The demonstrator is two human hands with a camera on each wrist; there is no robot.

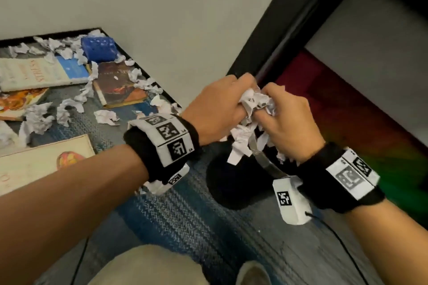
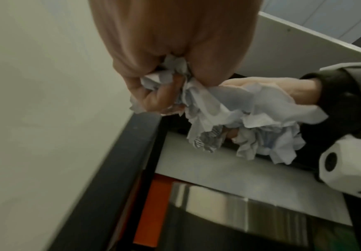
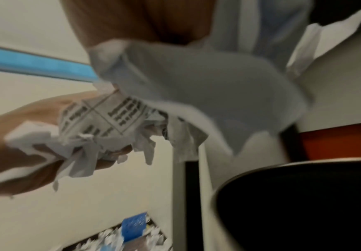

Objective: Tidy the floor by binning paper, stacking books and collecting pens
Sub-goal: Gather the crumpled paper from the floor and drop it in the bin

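Both my hands grip one wad of crumpled paper (image 1: pixel 253 102) just above a black bin (image 1: pixel 229 183) with a metal rim (image 1: pixel 266 162). My left hand (image 1: pixel 231 99) curls round the wad from the left and my right hand (image 1: pixel 275 111) from the right, while loose strips hang down toward the bin mouth. The left wrist view shows my left hand's fingers (image 2: pixel 153 96) buried in the paper (image 2: pixel 229 110). In the right wrist view, printed paper (image 3: pixel 115 122) hangs over the bin's opening (image 3: pixel 304 203). Several books (image 1: pixel 34 74) and paper scraps (image 1: pixel 67 109) lie on the floor at left.
A blue perforated holder (image 1: pixel 99 48) lies by the wall among the scraps. A dark book (image 1: pixel 118 88) and a cream book (image 1: pixel 34 164) lie on the blue-grey carpet (image 1: pixel 185 215). A black frame (image 1: pixel 278 30) and a white wall (image 1: pixel 162 7) stand close behind the bin.
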